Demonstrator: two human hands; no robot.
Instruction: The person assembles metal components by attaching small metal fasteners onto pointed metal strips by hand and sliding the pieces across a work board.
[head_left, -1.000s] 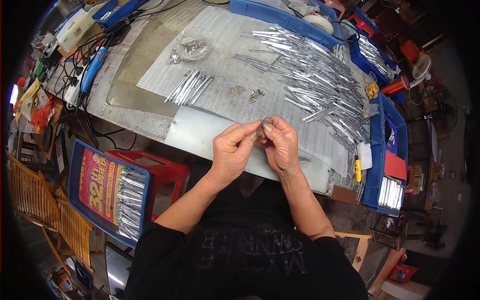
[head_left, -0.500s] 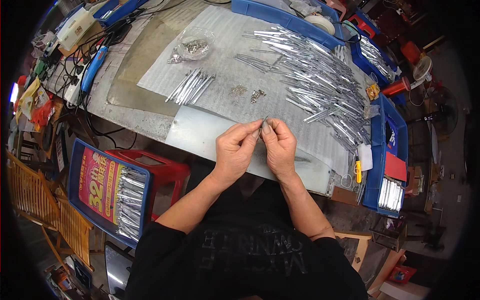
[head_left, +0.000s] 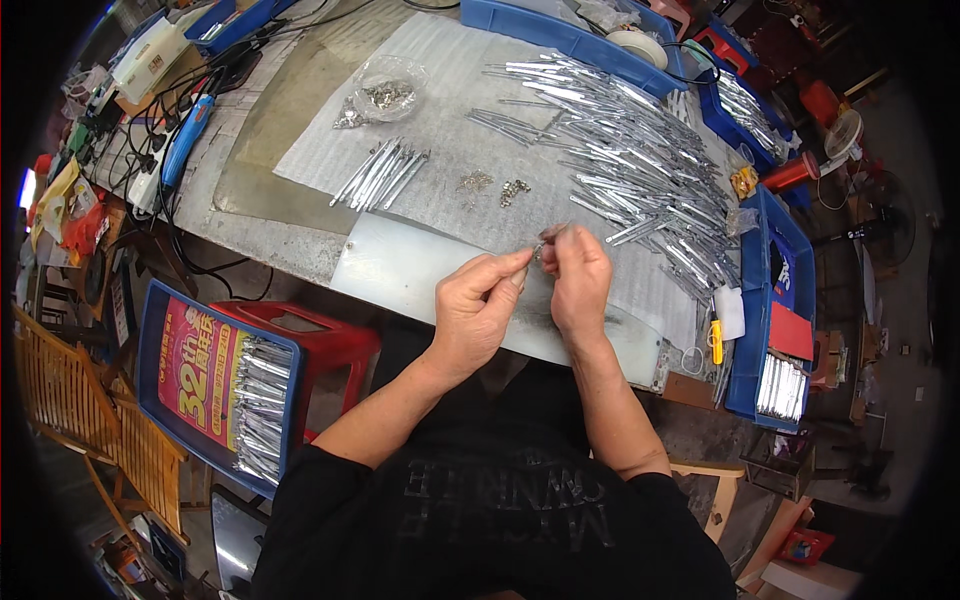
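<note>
My left hand point(head_left: 474, 305) is closed in a pinch, thumb against forefinger, over the near edge of the work surface. Right beside it, my right hand point(head_left: 582, 280) has its fingers curled and pressed together. A tiny metallic bit shows between the fingertips, too small and too covered to name. Beneath both hands lies a whitish translucent board point(head_left: 395, 268). Beyond them sit two little heaps of small metal parts, a pale heap point(head_left: 475, 181) and a darker heap point(head_left: 514, 192). A row of silvery metal strips point(head_left: 380, 174) lies to the left.
A large pile of metal strips point(head_left: 640, 150) spreads over the right of the white foam sheet point(head_left: 450, 75). Farther back sits a clear plastic bowl point(head_left: 390, 88) of small parts. Blue bins point(head_left: 740, 385) line the right edge; a red stool point(head_left: 335, 345) stands left.
My right hand has turned and shifted slightly right and up, its fingers curling in and its fingertips parting a little from the left. My left hand stays nearly in place, still pinching.
</note>
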